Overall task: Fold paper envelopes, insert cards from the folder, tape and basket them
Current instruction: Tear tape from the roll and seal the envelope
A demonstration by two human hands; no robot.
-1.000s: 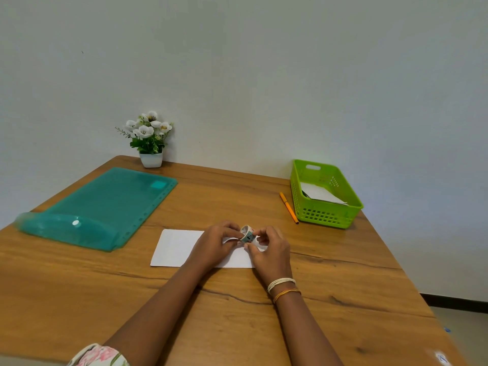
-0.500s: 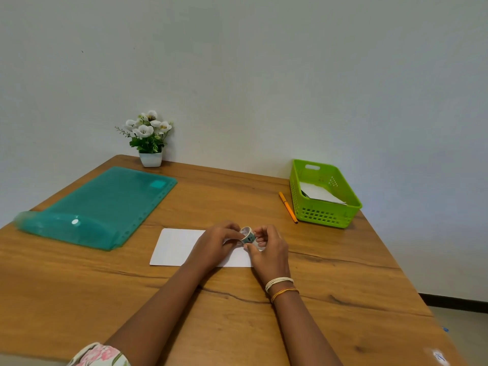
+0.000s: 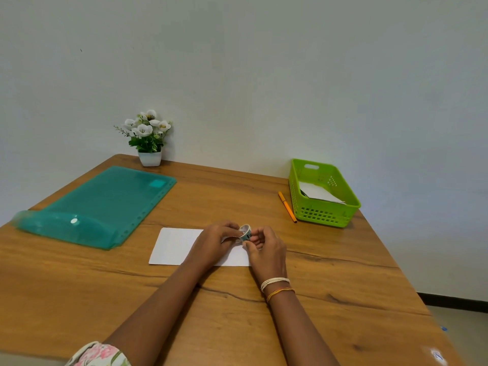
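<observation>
Nothing shifted: left hand (image 3: pixel 211 243) and right hand (image 3: pixel 266 249) still pinch tape roll (image 3: pixel 245 231) over envelope (image 3: pixel 174 247).

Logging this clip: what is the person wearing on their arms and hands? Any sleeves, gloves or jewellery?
Both hands are bare, no gloves. The right hand has two thin bands at its wrist: a white multi-strand bracelet and, just below it, a thin orange thread band. The left hand and forearm carry no jewellery; near the bottom edge, a floral-print sleeve in white, pink and green covers the upper arm.
</observation>
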